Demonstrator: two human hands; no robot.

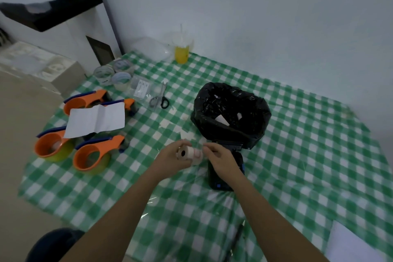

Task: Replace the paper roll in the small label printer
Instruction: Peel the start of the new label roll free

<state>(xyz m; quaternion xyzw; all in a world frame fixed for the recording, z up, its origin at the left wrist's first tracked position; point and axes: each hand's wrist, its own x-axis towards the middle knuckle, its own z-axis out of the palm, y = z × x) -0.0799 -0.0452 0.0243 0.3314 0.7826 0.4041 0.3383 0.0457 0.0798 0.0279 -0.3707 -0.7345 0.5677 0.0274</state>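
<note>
My left hand (173, 158) is shut on a small white paper roll (188, 153) with a dark core, held above the green checked tablecloth (297, 155). My right hand (221, 160) pinches the roll's right end, fingers closed on its paper edge. The small black label printer (225, 178) lies on the table directly under my right hand, its lid (228, 146) raised at the far end. My right hand hides most of the printer's middle.
A bin lined with a black bag (231, 112) stands just behind the printer. Several orange tape dispensers (93, 155) and a white sheet (95, 121) lie at the left. Scissors (160, 99), tape rolls (114, 73) and a yellow drink cup (181, 50) sit farther back.
</note>
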